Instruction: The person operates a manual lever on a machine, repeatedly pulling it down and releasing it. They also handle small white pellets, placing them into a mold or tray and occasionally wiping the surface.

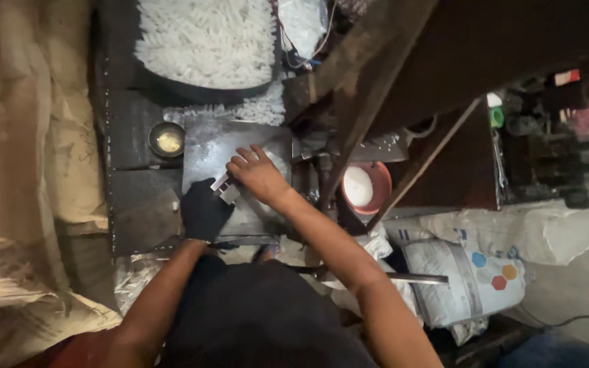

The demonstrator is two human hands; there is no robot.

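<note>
- Two hands meet at frame centre over a dark metal plate [202, 146] on the bench [131, 136].
- At 12 o'clock of the hands: big dark pan [172, 85] heaped with white twisted pieces [206, 37]; more pieces spilled [260, 108] along the plate's far edge.
- At 10 o'clock: small metal bowl [167, 140] with yellowish contents, just beside the plate's left edge.
- At 3 o'clock: red bowl [366, 187] with white contents, partly behind a slanted wooden beam [369, 88]. That beam runs from 1 o'clock down to the plate's right edge and crowds the right forearm.
- At 4 o'clock: printed white sack [468, 279] on the floor. Burlap sacking [28, 170] fills the 9 o'clock side.
- Metal block [223, 185]: small, shiny, lies between the two hands on the plate's near half. Long axis runs roughly 7 to 1 o'clock; which end leads, cannot tell.
- Left hand [202, 210], black glove: closed around the block's near end from 7 o'clock, thumb side up.
- Right hand [257, 174], bare: fingers spread flat, palm down, pressing on a pale lump on the plate, fingertips touching the block's far end. Not curled round anything.
</note>
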